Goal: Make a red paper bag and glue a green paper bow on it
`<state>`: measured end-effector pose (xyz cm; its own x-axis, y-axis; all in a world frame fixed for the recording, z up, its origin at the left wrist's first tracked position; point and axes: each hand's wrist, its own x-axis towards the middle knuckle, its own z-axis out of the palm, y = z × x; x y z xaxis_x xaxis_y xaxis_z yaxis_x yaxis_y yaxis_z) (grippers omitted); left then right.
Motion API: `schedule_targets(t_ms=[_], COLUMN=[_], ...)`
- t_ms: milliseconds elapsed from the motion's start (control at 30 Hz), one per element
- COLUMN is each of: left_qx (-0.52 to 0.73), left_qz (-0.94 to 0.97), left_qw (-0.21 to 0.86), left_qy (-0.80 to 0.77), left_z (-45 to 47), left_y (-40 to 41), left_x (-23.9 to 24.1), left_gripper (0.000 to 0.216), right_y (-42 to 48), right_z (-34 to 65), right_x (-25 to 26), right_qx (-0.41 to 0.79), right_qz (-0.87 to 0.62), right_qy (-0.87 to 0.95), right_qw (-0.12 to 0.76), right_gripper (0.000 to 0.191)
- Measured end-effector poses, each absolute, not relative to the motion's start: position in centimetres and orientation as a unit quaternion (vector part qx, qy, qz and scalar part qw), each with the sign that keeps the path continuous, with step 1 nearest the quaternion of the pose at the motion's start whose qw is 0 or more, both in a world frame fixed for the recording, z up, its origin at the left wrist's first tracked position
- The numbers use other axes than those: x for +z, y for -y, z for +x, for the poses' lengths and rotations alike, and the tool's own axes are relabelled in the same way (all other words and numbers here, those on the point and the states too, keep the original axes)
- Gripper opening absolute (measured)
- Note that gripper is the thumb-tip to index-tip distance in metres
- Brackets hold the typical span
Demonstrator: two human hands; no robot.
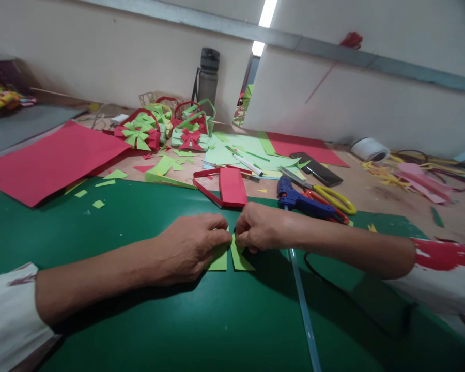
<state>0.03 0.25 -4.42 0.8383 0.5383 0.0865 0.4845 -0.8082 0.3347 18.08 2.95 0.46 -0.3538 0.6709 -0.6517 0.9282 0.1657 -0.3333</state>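
Observation:
On the green mat, my left hand (196,243) is closed with thumb and fingers together at the top of a light green paper piece (219,262). Just to its right, my right hand (261,226) pinches the upper end of a second green paper strip (242,261). A narrow gap separates the lower ends of the two pieces; their tops are partly covered by my fingers. Right beyond my hands lies a small red paper bag (233,187) with a red strip handle stretching to the left.
A blue glue gun (300,201) with a long clear glue stick (303,310) lies right of my hands, beside yellow-handled scissors (335,199) and a phone (316,169). Finished paper bags (189,139) and a bottle (208,77) stand behind. Red sheets (58,160) and green scraps lie around.

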Motion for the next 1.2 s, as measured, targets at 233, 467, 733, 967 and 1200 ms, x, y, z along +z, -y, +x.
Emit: schedule_targets(t_ms=[233, 467, 733, 967, 1200], left_qx=[0.034, 0.023, 0.040, 0.059, 0.155], left_qz=[0.976, 0.977, 0.973, 0.968, 0.926], left_qw=[0.016, -0.017, -0.005, 0.042, 0.198], left_qy=[-0.214, -0.211, -0.225, -0.241, -0.281], left_z=[0.3, 0.2, 0.2, 0.1, -0.7], left_y=[0.3, 0.6, 0.5, 0.2, -0.2], left_x=[-4.2, -4.0, -4.5, -4.6, -4.3], left_gripper=[0.026, 0.023, 0.024, 0.027, 0.033], right_y=[-2.7, -1.0, 2.6, 3.1, 2.9], right_z=[17.8, 18.7, 21.4, 21.3, 21.3], right_x=[0.8, 0.9, -2.5, -3.7, -4.3], right_qx=[-0.321, -0.140, 0.032, 0.083, 0.180], right_qz=[0.541, 0.532, 0.361, 0.319, 0.279], right_qy=[-0.754, -0.829, -0.931, -0.943, -0.943], right_qw=[0.189, 0.104, -0.040, -0.034, -0.038], right_gripper=[0.011, 0.016, 0.036, 0.030, 0.018])
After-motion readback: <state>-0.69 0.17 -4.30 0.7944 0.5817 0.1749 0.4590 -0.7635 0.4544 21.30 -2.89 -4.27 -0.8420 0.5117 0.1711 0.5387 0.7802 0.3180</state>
